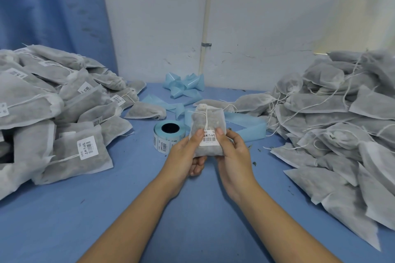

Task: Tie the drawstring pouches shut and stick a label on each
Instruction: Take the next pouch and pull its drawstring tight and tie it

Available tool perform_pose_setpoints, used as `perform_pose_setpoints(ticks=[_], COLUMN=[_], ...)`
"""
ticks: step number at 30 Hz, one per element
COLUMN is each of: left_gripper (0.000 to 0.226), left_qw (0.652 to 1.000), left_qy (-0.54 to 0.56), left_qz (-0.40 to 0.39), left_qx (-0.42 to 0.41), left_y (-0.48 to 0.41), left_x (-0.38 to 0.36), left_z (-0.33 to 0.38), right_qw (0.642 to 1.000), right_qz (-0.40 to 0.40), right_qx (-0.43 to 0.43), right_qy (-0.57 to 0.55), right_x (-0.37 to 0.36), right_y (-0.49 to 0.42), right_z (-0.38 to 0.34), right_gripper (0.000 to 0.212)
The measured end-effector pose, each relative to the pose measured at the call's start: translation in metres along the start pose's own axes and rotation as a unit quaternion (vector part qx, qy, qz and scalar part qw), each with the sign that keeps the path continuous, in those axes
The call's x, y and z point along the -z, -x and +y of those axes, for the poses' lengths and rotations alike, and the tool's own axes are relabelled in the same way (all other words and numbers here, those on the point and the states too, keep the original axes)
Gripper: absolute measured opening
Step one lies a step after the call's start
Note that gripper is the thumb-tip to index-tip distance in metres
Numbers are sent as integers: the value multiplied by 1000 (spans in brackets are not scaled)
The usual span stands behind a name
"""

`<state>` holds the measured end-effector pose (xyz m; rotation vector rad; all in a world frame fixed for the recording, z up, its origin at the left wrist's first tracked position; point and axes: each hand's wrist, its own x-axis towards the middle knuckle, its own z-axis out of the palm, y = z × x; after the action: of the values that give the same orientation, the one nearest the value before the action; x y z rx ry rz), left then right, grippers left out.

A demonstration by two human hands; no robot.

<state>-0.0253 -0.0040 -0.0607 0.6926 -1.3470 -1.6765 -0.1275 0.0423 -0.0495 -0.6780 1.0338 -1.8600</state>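
both hands (210,149) grip labelled pouch (207,126) between them

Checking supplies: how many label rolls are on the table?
1: the label roll sits on the table just left of the held pouch. More may hide under the left pile or right pile.

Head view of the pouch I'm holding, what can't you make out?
Print on label: too small, head view; left hand, right hand cover its upper corners.
Lower corners of pouch: under both hands.
Right part of roll: behind left hand.
Left pile, right pile: cut off by frame edges.
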Motion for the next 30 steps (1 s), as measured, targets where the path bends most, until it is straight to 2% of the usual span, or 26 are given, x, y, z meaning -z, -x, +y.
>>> perform_pose_setpoints(ticks=[6,8,10,12,13,14,16,18,21,23,27,30], left_gripper=[49,40,35,24,33,54,89,90,47,33,27,26], left_qw=[994,995,999,987,971,953,932,941,966,983,998,997], left_qy=[-93,-88,-38,116,195,257,321,310,243,173,60,53], left_qz=[-37,-33,27,73,72,70,68,52,25,11,10,53], left_qx=[37,36,-12,-86,-120,-144,-154,-127,-80,-61,-32,-19], left_y=[3,4,1,-6,-8,-10,-9,-5,-2,-1,-3,-13], left_x=[11,14,17,21,25,29,34,30,21,16,5,-3], left_z=[11,19,29,41,48,54,60,57,49,45,41,42], right_qw=[1000,1000,999,997,996,995,993,991,991,992,989,969], right_qz=[8,4,12,26,26,22,14,9,7,9,6,11], right_qx=[15,8,-7,-16,-17,-17,-15,-11,-7,-6,24,83], right_qy=[-2,14,42,71,83,94,116,131,130,122,147,233], right_x=[2,3,7,10,11,12,12,11,11,12,11,6], right_y=[-2,-3,-5,-6,-6,-6,-6,-6,-5,-5,-13,-32], right_z=[4,5,6,7,7,7,8,9,10,9,5,-4], right_gripper=[46,43,28,15,12,9,5,7,13,14,21,32])
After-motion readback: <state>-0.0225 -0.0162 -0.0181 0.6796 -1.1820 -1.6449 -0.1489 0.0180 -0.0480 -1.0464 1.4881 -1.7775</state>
